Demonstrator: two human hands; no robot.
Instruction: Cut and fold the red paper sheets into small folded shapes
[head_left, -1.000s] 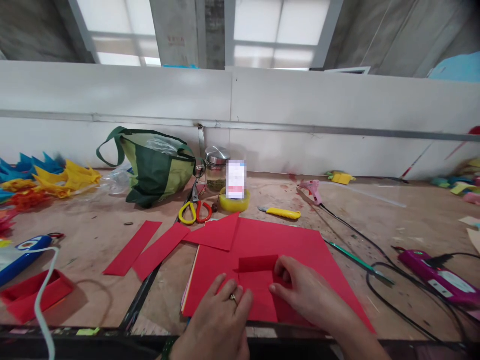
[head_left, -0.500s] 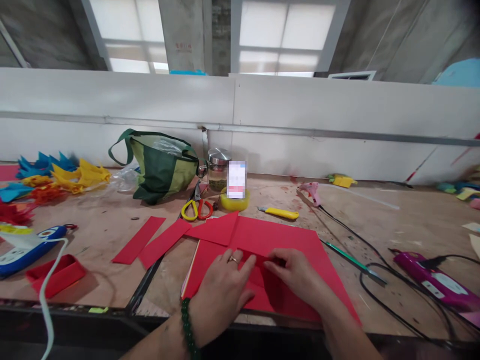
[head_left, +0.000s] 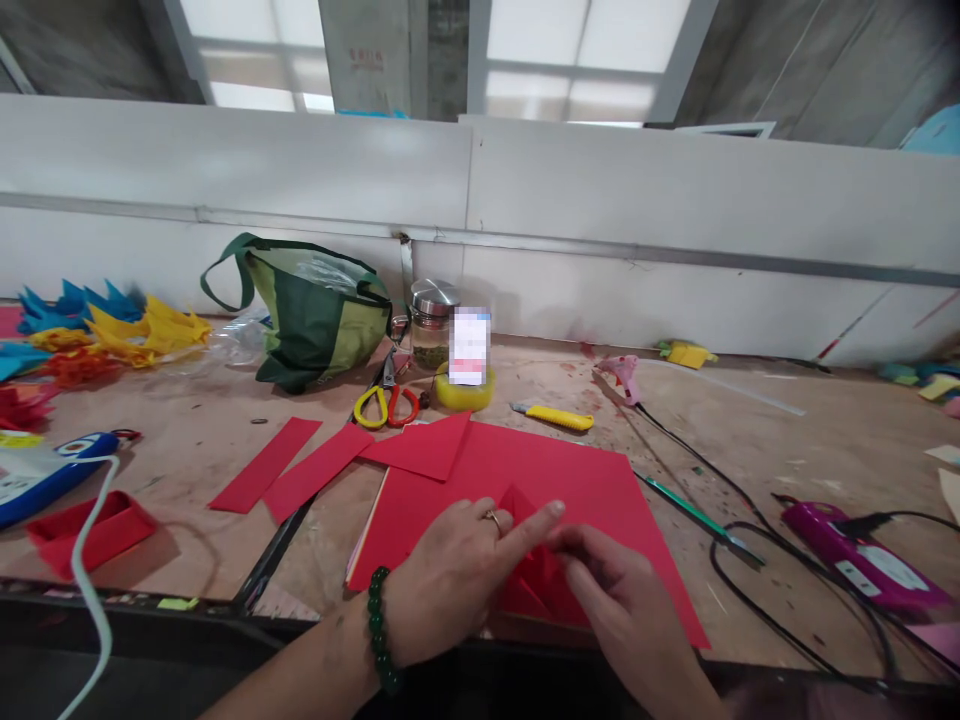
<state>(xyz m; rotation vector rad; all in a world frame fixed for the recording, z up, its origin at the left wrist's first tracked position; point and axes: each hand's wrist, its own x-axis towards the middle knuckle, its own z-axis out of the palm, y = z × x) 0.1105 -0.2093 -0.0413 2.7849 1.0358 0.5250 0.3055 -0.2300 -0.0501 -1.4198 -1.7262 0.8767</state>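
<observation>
A folded piece of red paper (head_left: 529,590) is between my hands, its peak standing up over a stack of red sheets (head_left: 555,465). My left hand (head_left: 469,560), with a ring and a green bead bracelet, closes on the piece's left side, its index finger stretched across the top; the thumb is hidden. On the right edge, the fingers of my right hand (head_left: 611,590) are pinched on the same paper. A red triangular piece (head_left: 427,450) lies on the stack's upper left corner, beside two red strips (head_left: 266,465).
Scissors (head_left: 386,400), a yellow utility knife (head_left: 555,415), a phone (head_left: 469,350) and a green bag (head_left: 307,310) lie beyond the stack. At right are a pink glue gun (head_left: 622,375), a green pen-like tool (head_left: 697,515), cables and a purple power strip (head_left: 862,560). A red paper box (head_left: 90,530) stands left.
My left index finger has reached right over the piece, and a peak of folded red paper now stands up between my hands. The view has tilted slightly downward.
</observation>
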